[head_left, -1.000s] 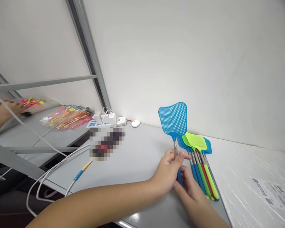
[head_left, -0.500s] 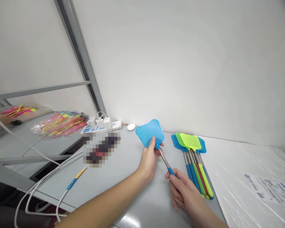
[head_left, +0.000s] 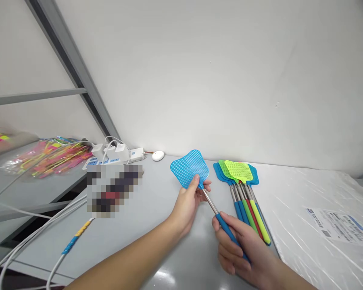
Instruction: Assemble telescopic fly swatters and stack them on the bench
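Note:
A blue fly swatter (head_left: 190,167) with a perforated head, a metal shaft and a blue grip is held between both hands above the grey table. My left hand (head_left: 189,201) pinches it where the head meets the shaft, thumb on the front. Around the blue grip, the fingers of my right hand (head_left: 238,245) are closed. Just right of them lies a fanned pile of several fly swatters (head_left: 238,171), blue, green and yellow-green heads toward the wall, with blue, green, red and yellow-green grips toward me.
A white wrapped package (head_left: 305,193) with a label covers the right side. Left, a power strip (head_left: 109,161) with plugged chargers stands near a white round device (head_left: 157,156). White cables (head_left: 45,227), a pixelated patch and bagged colourful items (head_left: 57,155) lie beyond the shelf post (head_left: 78,68).
The view has turned a little to the right. My right hand now wraps farther along the grip, and more of the blue grip shows. My left hand keeps its hold near the head.

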`<state>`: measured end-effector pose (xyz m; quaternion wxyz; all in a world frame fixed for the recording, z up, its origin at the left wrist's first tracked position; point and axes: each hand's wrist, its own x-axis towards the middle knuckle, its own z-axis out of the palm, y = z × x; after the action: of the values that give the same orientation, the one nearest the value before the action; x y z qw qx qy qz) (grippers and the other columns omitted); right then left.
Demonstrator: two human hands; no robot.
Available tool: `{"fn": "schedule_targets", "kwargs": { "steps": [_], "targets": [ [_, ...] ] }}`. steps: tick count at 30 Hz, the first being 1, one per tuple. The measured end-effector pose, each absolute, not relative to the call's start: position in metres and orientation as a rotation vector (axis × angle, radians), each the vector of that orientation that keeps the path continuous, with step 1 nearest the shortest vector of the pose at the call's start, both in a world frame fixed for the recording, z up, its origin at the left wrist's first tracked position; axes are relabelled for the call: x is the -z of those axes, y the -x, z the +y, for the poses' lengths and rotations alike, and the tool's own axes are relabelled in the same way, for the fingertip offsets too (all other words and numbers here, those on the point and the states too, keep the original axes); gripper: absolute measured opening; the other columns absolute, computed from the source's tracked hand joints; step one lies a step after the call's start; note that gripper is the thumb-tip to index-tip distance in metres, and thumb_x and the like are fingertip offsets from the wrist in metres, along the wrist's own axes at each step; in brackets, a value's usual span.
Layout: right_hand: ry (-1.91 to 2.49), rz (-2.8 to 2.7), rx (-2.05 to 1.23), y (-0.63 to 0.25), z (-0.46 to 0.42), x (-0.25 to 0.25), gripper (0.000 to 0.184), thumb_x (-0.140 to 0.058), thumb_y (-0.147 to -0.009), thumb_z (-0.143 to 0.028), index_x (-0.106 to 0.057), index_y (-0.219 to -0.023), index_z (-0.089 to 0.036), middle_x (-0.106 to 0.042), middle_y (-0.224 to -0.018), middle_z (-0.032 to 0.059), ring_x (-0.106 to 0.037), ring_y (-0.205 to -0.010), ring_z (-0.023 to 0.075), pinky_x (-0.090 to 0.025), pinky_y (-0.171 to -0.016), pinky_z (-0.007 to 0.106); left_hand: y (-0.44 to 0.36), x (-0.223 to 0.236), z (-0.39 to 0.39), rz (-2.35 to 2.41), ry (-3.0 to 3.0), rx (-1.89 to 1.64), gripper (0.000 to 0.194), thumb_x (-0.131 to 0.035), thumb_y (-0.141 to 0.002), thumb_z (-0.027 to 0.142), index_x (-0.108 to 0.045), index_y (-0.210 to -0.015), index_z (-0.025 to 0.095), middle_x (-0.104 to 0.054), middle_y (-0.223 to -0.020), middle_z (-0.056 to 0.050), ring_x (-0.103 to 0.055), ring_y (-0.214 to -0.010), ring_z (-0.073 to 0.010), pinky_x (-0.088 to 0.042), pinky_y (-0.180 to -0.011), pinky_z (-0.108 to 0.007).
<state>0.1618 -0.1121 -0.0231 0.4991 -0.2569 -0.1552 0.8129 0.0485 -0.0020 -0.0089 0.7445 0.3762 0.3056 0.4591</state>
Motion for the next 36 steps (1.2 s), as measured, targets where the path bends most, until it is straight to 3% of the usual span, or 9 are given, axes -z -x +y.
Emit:
{"fn": "schedule_targets", "kwargs": {
  "steps": [2,6,10,15,18,23,26,29,36],
  "targets": [
    [0.609,-0.374,-1.957,-0.164,-0.110,0.023,0.036,-0.037,-0.100,-0.044,-0.060,-0.090,-0.018,-0.034,-0.042,-0.0108,-0.018,-0.030,0.0049,-0.036,-0.040,0.020,-0.049,0.011,-0.006,0.666,-0.879,-0.944,0.033,-0.060,-0.087,0.049,-0.066,-0.089,0.016,-0.066,-0.090,-0.005,-0.058,-0.075,-0.0131,-0.047,-0.072,-0.027],
    [0.594,-0.406,-1.942,-0.169,-0.105,0.023,0.036,-0.036,-0.100,-0.044,-0.060,-0.089,-0.019,-0.035,-0.042,-0.0108,-0.018,-0.029,0.0046,-0.032,-0.036,0.019,-0.051,0.016,-0.017,0.603,-1.012,-0.665,0.039,-0.054,-0.090,0.051,-0.066,-0.089,0.014,-0.061,-0.068,-0.001,-0.055,-0.057,-0.0107,-0.045,-0.068,-0.027],
    [0.627,-0.387,-1.920,-0.170,-0.103,0.021,0.037,-0.037,-0.099,-0.045,-0.059,-0.086,-0.018,-0.036,-0.042,-0.0107,-0.018,-0.029,0.0039,-0.031,-0.036,0.018,-0.051,0.017,-0.020,0.558,-1.038,-0.571,0.033,-0.056,-0.090,0.047,-0.066,-0.091,0.016,-0.055,-0.058,0.002,-0.056,-0.064,-0.0120,-0.045,-0.075,-0.026],
    [0.695,-0.407,-1.827,-0.169,-0.100,0.017,0.031,-0.042,-0.098,-0.044,-0.057,-0.085,-0.020,-0.036,-0.041,-0.0112,-0.018,-0.030,0.0046,-0.031,-0.036,0.019,-0.052,0.018,-0.019,0.453,-0.975,-0.518,0.040,-0.059,-0.090,0.041,-0.054,-0.060,0.015,-0.067,-0.087,-0.007,-0.060,-0.089,-0.0165,-0.041,-0.091,-0.029],
    [0.753,-0.428,-1.783,-0.168,-0.099,0.019,0.032,-0.043,-0.097,-0.047,-0.056,-0.085,-0.020,-0.035,-0.040,-0.0116,-0.019,-0.030,0.0050,-0.034,-0.038,0.020,-0.053,0.021,-0.021,0.438,-0.922,-0.536,0.041,-0.059,-0.090,0.038,-0.052,-0.057,0.015,-0.067,-0.109,-0.010,-0.057,-0.105,-0.0198,-0.038,-0.100,-0.031],
    [0.780,-0.415,-1.786,-0.166,-0.098,0.025,0.034,-0.044,-0.097,-0.049,-0.051,-0.077,-0.021,-0.032,-0.040,-0.0119,-0.018,-0.031,0.0051,-0.035,-0.039,0.020,-0.054,0.023,-0.022,0.483,-0.892,-0.552,0.044,-0.060,-0.089,0.043,-0.057,-0.055,0.015,-0.066,-0.112,-0.011,-0.057,-0.108,-0.0215,-0.039,-0.100,-0.032],
    [0.800,-0.424,-1.796,-0.166,-0.096,0.025,0.036,-0.042,-0.097,-0.050,-0.049,-0.075,-0.021,-0.031,-0.040,-0.0120,-0.018,-0.031,0.0053,-0.036,-0.039,0.020,-0.054,0.022,-0.022,0.515,-0.875,-0.571,0.040,-0.061,-0.088,0.044,-0.064,-0.062,0.014,-0.067,-0.098,-0.010,-0.060,-0.102,-0.0207,-0.041,-0.096,-0.031],
    [0.930,-0.536,-1.735,-0.167,-0.095,0.023,0.037,-0.043,-0.096,-0.051,-0.048,-0.073,-0.021,-0.033,-0.040,-0.0115,-0.023,-0.030,0.0059,-0.038,-0.040,0.021,-0.055,0.022,-0.021,0.570,-0.847,-0.590,0.033,-0.064,-0.085,0.046,-0.072,-0.084,0.013,-0.066,-0.082,-0.007,-0.062,-0.088,-0.0186,-0.044,-0.090,-0.032],
    [1.127,-0.691,-1.643,-0.168,-0.098,0.016,0.038,-0.046,-0.093,-0.054,-0.046,-0.073,-0.021,-0.036,-0.041,-0.0112,-0.028,-0.031,0.0063,-0.040,-0.043,0.023,-0.054,0.020,-0.016,0.601,-0.849,-0.679,0.033,-0.067,-0.084,0.045,-0.072,-0.086,0.013,-0.065,-0.093,-0.008,-0.059,-0.088,-0.0166,-0.046,-0.084,-0.030]
  ]
}}
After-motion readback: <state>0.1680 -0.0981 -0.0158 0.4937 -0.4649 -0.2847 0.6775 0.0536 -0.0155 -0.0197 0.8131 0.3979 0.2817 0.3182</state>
